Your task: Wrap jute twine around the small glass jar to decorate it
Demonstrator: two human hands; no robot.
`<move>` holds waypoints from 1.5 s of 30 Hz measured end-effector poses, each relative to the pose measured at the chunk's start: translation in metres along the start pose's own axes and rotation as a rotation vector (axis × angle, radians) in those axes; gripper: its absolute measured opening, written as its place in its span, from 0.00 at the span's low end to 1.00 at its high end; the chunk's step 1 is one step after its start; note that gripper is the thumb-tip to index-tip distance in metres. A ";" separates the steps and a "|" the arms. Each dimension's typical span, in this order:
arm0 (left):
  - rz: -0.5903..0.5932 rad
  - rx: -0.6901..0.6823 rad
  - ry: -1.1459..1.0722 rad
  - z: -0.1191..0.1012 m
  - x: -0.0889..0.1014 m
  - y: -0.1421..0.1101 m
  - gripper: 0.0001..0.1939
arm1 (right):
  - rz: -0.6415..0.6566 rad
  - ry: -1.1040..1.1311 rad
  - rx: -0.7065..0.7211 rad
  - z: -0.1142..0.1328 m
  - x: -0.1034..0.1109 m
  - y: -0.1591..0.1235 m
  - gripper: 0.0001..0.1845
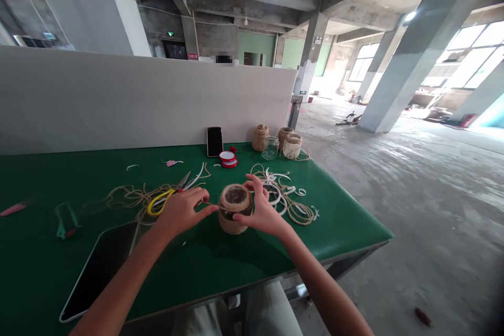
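A glass jar point(232, 227), wrapped in jute twine at its rim and lower part, stands on the green tabletop before me. Between the two bands a strip of dark glass shows. My right hand point(263, 212) grips it from the right, thumb in front and fingers behind. To its left, my left hand point(185, 211) pinches a strand of twine point(213, 203) that runs to the jar's side. Yellow-handled scissors point(151, 207) lie just beyond my left wrist, among loose twine. Behind my right hand is a tangle of twine and white strips point(293, 205).
A tablet point(100, 270) lies at front left, near a green tape dispenser point(66, 220). At the back are a phone point(214, 142), red-rimmed lids point(228, 156), a bare glass jar point(270, 148) and wrapped jars point(260, 137). A white partition point(149, 102) borders the table's far side.
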State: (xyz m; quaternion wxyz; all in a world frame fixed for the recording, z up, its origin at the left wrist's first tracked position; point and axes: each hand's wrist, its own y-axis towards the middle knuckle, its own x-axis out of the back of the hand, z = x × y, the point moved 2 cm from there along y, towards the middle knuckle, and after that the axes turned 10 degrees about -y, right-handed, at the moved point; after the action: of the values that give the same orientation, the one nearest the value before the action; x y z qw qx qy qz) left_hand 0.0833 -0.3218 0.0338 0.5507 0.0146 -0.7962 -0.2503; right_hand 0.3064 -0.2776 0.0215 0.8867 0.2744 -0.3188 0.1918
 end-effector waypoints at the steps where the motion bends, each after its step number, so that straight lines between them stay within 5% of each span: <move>1: 0.008 0.001 -0.002 0.000 0.000 0.001 0.20 | 0.026 0.036 0.009 -0.001 0.001 0.001 0.49; 9: 0.039 -0.002 -0.003 0.002 -0.002 0.002 0.20 | 0.030 0.039 0.051 -0.001 0.004 -0.003 0.40; 16: 0.031 -0.002 -0.003 0.001 -0.001 0.001 0.21 | -0.076 -0.138 -0.078 0.002 -0.007 -0.005 0.55; 20: 0.019 0.004 -0.006 0.002 -0.002 0.000 0.21 | -0.122 -0.168 -0.105 0.004 -0.013 -0.002 0.53; 33: 0.008 -0.048 0.024 0.007 0.000 -0.009 0.21 | 0.163 0.230 0.016 -0.011 0.003 0.005 0.46; 41: -0.007 -0.044 0.025 0.006 -0.003 -0.009 0.20 | 0.025 -0.044 -0.022 0.001 -0.006 -0.004 0.59; 45: -0.013 -0.037 0.018 0.004 -0.002 -0.010 0.20 | -0.029 -0.082 0.034 0.007 -0.007 -0.003 0.56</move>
State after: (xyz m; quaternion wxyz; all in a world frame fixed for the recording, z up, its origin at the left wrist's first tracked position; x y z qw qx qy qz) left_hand 0.0778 -0.3279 0.0269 0.5565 0.0119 -0.7862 -0.2684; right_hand 0.2995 -0.2854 0.0208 0.8708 0.3016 -0.3476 0.1732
